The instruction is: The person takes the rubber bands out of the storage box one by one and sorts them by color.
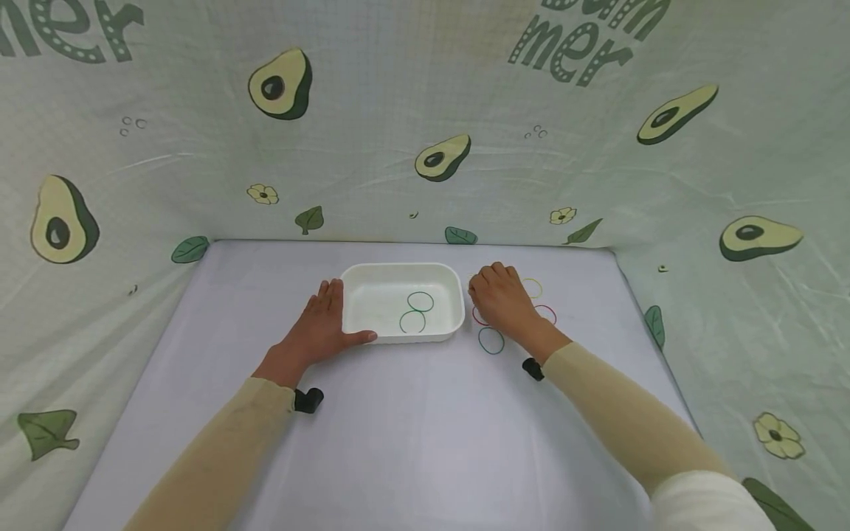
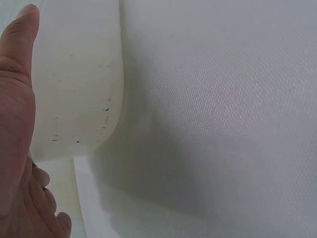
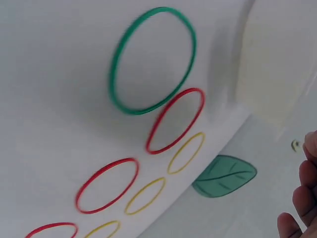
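A white rectangular tray (image 1: 372, 302) stands on the table, with two thin green bands (image 1: 420, 292) on its floor. My left hand (image 1: 315, 328) rests against the tray's left end, its fingers straight along the side and its thumb at the front rim. Just right of the tray, my right hand (image 1: 501, 301) hovers with bent fingers over more bands. In the right wrist view a green band (image 3: 113, 79), several red bands (image 3: 158, 121) and several yellow bands (image 3: 171, 166) lie below. Whether my right fingertips pinch anything is hidden.
A white cloth covers the table (image 1: 425, 428). Behind and at both sides hangs a pale green curtain (image 1: 372, 88) printed with avocados and leaves; it meets the table's far edge just behind the tray.
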